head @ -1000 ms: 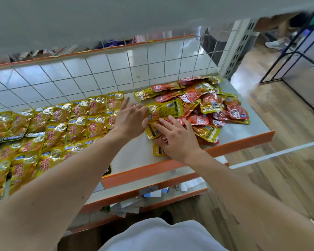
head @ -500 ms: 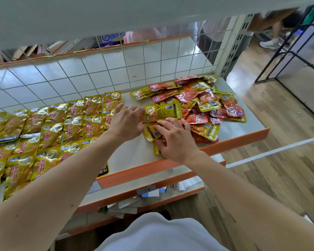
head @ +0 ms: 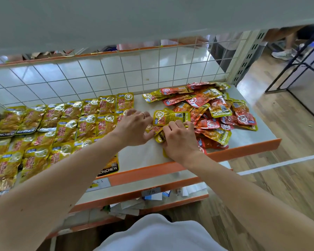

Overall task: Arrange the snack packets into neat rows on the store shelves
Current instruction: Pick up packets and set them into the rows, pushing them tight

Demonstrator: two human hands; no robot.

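Hands (head: 135, 126) (head: 179, 140), seemingly on glossy yellow packets (head: 170, 117)

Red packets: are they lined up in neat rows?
No, the red packets lie in a loose, overlapping heap on the shelf, beside the rowed yellow packets.

Head-worn view looks down, close over the shelf (head: 246, 134) (top seemingly blocked overhead).

Left grip (head: 134, 127) loose, right grip (head: 179, 140) palm-down
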